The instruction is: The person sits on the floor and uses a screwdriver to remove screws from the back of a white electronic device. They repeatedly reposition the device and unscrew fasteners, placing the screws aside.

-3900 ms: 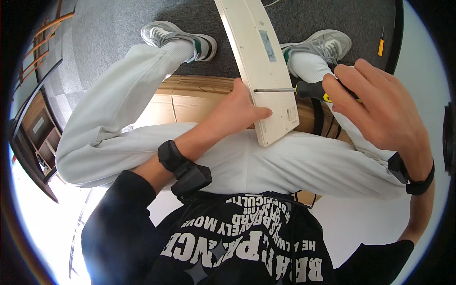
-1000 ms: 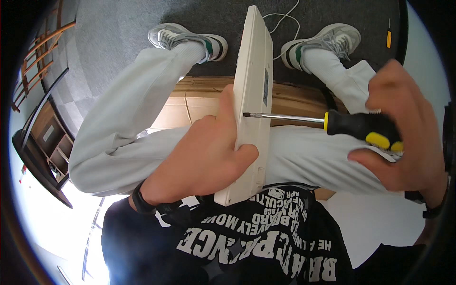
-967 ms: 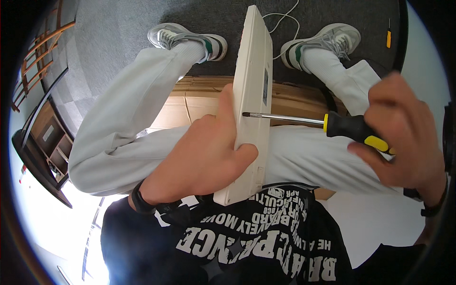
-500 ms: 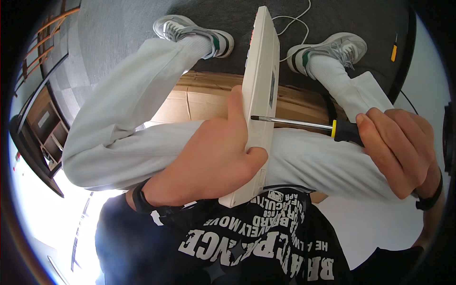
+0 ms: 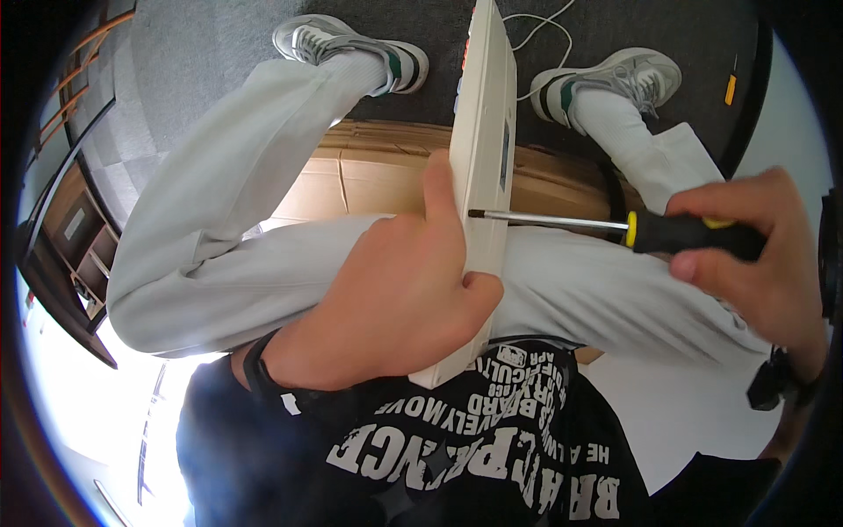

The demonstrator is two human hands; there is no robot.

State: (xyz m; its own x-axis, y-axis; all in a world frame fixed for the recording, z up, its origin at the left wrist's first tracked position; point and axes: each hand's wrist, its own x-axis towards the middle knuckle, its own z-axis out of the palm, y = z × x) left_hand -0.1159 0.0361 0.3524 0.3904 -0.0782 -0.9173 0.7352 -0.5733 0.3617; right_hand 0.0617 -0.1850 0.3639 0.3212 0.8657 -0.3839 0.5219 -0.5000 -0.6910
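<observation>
A slim cream plastic device (image 5: 485,176) stands on edge between my legs, with coloured keys along its left side and a dark window on its right side. My left hand (image 5: 386,299) is wrapped round its near half, index finger pointing up the left side and thumb bent over the edge. From the right, a screwdriver (image 5: 648,232) with a black and yellow handle lies level, its dark tip at the device's right-hand side. Whether the tip sits in a screw is hidden. Around the handle, my right hand (image 5: 773,263) grips with thumb and fingers, blurred by motion.
On the dark mat lies a small yellow-handled tool (image 5: 731,90), by the right shoe (image 5: 628,83). A white cable (image 5: 549,25) curls beyond the device. Under my legs is a cardboard box (image 5: 386,184); wooden furniture (image 5: 79,215) stands far left.
My right hand has turned on the screwdriver's handle, from a closed fist to thumb and fingers spread along it. The screwdriver has slid slightly right; the left hand keeps its hold.
</observation>
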